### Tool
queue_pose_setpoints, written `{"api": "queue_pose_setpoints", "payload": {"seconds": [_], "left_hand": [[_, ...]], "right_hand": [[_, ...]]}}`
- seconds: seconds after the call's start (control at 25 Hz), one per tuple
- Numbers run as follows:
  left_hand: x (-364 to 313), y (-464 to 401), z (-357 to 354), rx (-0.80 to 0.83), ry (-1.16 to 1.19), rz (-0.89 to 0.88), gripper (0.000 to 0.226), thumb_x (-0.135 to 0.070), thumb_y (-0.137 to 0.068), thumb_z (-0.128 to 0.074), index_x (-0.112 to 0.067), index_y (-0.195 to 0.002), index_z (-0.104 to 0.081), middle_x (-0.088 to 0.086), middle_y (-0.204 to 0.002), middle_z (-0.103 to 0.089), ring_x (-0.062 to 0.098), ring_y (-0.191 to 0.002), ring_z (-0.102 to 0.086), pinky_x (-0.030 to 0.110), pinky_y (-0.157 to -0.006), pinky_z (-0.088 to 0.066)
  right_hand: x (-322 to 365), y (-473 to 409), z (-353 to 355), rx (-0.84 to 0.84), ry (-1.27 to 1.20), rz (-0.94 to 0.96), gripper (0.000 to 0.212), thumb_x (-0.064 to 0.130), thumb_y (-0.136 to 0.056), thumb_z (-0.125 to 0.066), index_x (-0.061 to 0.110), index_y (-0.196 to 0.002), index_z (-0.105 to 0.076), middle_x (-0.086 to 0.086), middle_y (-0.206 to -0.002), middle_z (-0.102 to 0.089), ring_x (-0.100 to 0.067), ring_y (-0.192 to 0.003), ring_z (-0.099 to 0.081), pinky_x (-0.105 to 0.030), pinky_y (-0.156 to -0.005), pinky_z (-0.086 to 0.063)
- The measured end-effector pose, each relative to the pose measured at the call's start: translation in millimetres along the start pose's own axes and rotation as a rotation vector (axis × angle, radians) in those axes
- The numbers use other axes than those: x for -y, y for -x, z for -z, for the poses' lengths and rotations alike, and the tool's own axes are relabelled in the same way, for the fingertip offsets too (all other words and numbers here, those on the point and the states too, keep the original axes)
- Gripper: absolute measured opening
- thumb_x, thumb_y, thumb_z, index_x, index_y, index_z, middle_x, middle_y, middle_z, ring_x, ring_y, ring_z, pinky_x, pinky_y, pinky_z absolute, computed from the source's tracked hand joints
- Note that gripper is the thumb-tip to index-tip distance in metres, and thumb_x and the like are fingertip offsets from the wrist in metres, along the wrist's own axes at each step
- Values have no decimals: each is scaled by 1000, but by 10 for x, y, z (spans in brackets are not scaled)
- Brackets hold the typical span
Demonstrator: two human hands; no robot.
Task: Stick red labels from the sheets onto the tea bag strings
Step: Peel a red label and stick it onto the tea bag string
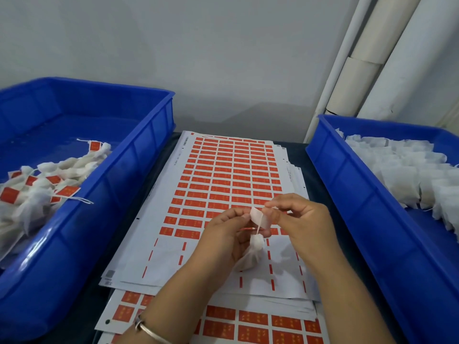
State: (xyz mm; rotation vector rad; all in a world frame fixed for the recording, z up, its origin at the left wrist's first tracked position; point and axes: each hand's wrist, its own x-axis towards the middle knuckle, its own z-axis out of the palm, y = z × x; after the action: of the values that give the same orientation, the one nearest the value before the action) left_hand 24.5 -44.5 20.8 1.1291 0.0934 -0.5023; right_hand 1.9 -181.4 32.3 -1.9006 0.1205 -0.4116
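Both hands, left (pixel 229 230) and right (pixel 295 219), pinch one label (pixel 259 218) over a bag's (pixel 250 256) string (right bin (pixel 347 175) holds many bags unlabelled).

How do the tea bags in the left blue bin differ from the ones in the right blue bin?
The tea bags in the left bin carry red labels on their strings; the tea bags in the right bin show no red at all. The left heap lies loose and tangled, strings trailing over the left bin's rim; the right heap is packed closer together and lies toward the right bin's rim. Both heaps are small white mesh bags in matching blue bins.
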Motion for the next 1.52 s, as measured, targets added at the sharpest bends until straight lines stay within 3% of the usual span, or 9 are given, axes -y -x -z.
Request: {"api": "queue_pose_setpoints", "payload": {"seconds": [0.16, 0.36, 0.6, 0.72, 0.84, 1.08, 1.2, 1.36, 1.52], "left_hand": [[3, 0, 1, 45, 28, -1, 22, -7, -95, -44, 1, -104, -62, 16, -86, -70, 22, -72, -68, 32, -82, -52], [22, -1, 19, 84, 62, 7, 21, -7, -95, -43, 1, -102, -62, 16, -87, -70, 23, -71, -69, 26, -64, -55], [29, -2, 60, 146, 55, -13, 23, 1, -91, -45, -1, -88, -68, 15, -80, -69, 24, -68, -68, 25, -62, -55], [33, 5, 72, 160, 67, -19, 33, -2, -91, -45, -6, -79, -76, 12, -79, -70, 19, -63, -65, 24, -60, -54], [38, 4, 88, 187, 67, -47, 36, -5, -90, -45, -15, -76, -77, 9, -81, -70, 18, -64, -63, 24, -61, -54], [31, 11, 77, 204, -87, -103, 14, -12, -72, -65, -13, -79, -77, 7, -93, -72, 18, -83, -68, 23, -70, -52], [26, 28, 59, 183, -175, -119, 24, 1, -79, -63, -19, -77, -77, 1, -87, -72, 12, -83, -68, 21, -73, -50], [21, 38, 28, 161, -232, -130, 26, 0, -75, -69, -25, -77, -77, -2, -85, -73, 10, -84, -68, 15, -68, -51], [37, 20, 26, 115, -264, -136, 28, -1, -75, -71, -29, -78, -76, -5, -86, -73, 10, -86, -68, 17, -72, -48]], "right_hand": [[-59, 3, 18, -11, -57, -45, 23, 21, -76, -73, 37, -61, -68, 28, -76, -68, 9, -81, -63, -2, -59, -45], [-81, -1, 50, -3, -79, -53, 16, 22, -76, -73, 35, -68, -68, 31, -78, -68, 11, -82, -63, -3, -58, -46], [-70, 18, 89, -10, -89, -75, 3, 35, -70, -72, 35, -70, -69, 28, -83, -69, 5, -82, -66, -11, -64, -53], [-48, 36, 98, 1, -115, -83, 13, 44, -61, -67, 35, -71, -69, 27, -83, -69, 4, -82, -67, -11, -63, -53], [-23, 46, 111, 17, -148, -95, 11, 42, -59, -67, 36, -68, -69, 27, -79, -69, 4, -78, -67, -10, -58, -52], [-36, 36, 116, 31, -165, -86, 10, 38, -63, -67, 33, -72, -69, 21, -79, -71, -1, -76, -69, -11, -57, -51], [-54, 35, 118, 39, -187, -88, 5, 32, -69, -69, 31, -74, -70, 19, -79, -72, -1, -75, -69, -11, -55, -50], [-74, 34, 115, 43, -196, -91, 10, 21, -77, -70, 30, -74, -70, 18, -78, -72, -2, -75, -69, -12, -55, -50], [-78, 38, 116, 47, -204, -84, 13, 18, -79, -70, 31, -76, -70, 18, -78, -72, -3, -75, -70, -13, -55, -51]]}}
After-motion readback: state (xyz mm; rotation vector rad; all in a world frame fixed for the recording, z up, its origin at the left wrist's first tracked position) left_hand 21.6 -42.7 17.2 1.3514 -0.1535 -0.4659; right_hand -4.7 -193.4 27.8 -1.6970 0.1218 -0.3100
